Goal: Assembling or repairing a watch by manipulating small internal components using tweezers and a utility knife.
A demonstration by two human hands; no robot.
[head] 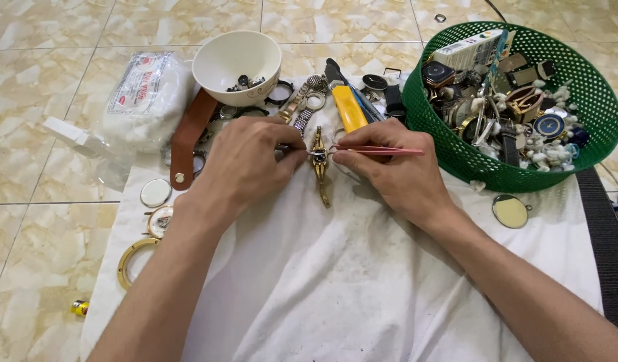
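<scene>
Two hands meet over the gold watch (320, 164) mid-cloth (362, 281): left hand (245, 164) pinches a small tool at its case, right hand (389, 167) clamps pink tweezers (379, 151); steadying both wrists seems wise.

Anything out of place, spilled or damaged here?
A few bits lie off the white cloth on the tiles: a small yellow item at lower left and a ring at the top. Both hands work tools on a gold watch.
</scene>
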